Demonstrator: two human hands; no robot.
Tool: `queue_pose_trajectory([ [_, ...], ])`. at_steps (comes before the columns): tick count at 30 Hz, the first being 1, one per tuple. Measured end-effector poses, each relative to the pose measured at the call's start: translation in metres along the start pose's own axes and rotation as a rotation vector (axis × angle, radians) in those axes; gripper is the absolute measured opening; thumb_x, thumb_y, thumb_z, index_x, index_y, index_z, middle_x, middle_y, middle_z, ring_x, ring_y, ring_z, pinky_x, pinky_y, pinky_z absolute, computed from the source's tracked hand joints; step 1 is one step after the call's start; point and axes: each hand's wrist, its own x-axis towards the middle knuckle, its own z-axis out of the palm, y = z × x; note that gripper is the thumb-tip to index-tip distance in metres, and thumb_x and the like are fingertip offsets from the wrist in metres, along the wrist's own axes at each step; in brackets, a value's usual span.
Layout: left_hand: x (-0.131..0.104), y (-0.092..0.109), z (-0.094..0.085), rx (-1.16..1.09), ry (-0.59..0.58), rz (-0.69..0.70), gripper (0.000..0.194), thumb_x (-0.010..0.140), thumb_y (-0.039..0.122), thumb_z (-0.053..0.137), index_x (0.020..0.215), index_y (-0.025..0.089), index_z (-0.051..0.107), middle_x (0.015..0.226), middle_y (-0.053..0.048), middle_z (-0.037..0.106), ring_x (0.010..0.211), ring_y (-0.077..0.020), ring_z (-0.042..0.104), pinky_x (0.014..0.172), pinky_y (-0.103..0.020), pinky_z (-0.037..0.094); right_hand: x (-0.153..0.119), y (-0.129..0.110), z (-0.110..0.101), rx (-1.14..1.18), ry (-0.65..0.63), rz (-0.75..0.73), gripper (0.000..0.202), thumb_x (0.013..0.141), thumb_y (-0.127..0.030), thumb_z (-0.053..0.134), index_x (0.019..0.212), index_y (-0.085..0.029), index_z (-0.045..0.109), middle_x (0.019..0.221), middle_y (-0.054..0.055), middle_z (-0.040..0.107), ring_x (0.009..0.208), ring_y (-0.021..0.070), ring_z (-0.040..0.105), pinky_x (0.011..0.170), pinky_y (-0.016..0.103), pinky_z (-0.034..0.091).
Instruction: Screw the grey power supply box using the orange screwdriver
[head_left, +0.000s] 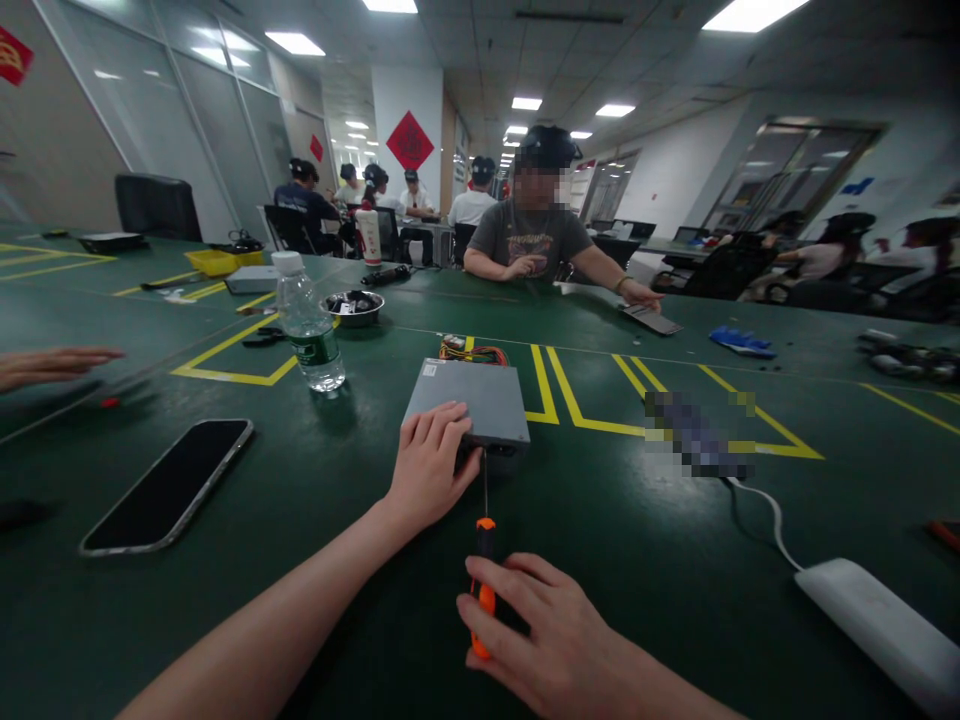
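A grey metal computer power supply (480,395) lies on the green table, with a bundle of coloured wires (474,350) at its far side. My left hand (435,455) grips its near left part, fingers on the top face and thumb down at the front side. In my right hand (536,630), the fingers close around the orange and black handle of a screwdriver (486,530). The thin shaft points away from me, and its tip meets the near side of the power supply close to my left thumb. The exact contact spot is hidden in shadow.
Left of the power supply stand a water bottle (309,330) and a metal bowl (352,306) with small parts; a phone (171,485) lies nearer. At right, a white power bank-like block (877,620) has a cable. Across the table sits a person (536,225); another person's hand (60,367) enters from the left.
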Motion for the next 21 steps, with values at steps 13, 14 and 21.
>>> queue_pose_trajectory([
  [13, -0.0002, 0.0004, 0.0004, 0.001, 0.007, -0.006, 0.023, 0.081, 0.028, 0.052, 0.103, 0.02, 0.049, 0.117, -0.007, 0.057, 0.113, -0.0235, 0.047, 0.092, -0.042, 0.031, 0.001, -0.0003, -0.002, -0.017, 0.029, -0.015, 0.019, 0.086, -0.026, 0.05, 0.1, -0.015, 0.056, 0.103, 0.013, 0.064, 0.08, 0.0148, 0.064, 0.078, 0.03, 0.049],
  [14, -0.0001, 0.0004, 0.0002, 0.001, 0.009, -0.004, 0.023, 0.081, 0.027, 0.051, 0.103, 0.021, 0.049, 0.117, -0.007, 0.057, 0.113, -0.0237, 0.047, 0.092, -0.042, 0.031, 0.0003, 0.0003, -0.0012, -0.01, 0.073, -0.029, 0.015, 0.085, -0.025, 0.052, 0.095, -0.015, 0.056, 0.101, 0.013, 0.065, 0.076, 0.0138, 0.064, 0.077, 0.029, 0.049],
  [21, 0.0006, 0.0009, -0.0003, 0.002, 0.005, -0.006, 0.022, 0.081, 0.028, 0.051, 0.102, 0.021, 0.05, 0.118, -0.007, 0.056, 0.113, -0.0234, 0.047, 0.092, -0.041, 0.031, 0.0016, 0.0013, -0.0045, 0.054, 0.084, -0.003, 0.027, 0.089, -0.033, 0.046, 0.101, -0.01, 0.053, 0.102, 0.014, 0.065, 0.088, 0.0167, 0.063, 0.081, 0.03, 0.048],
])
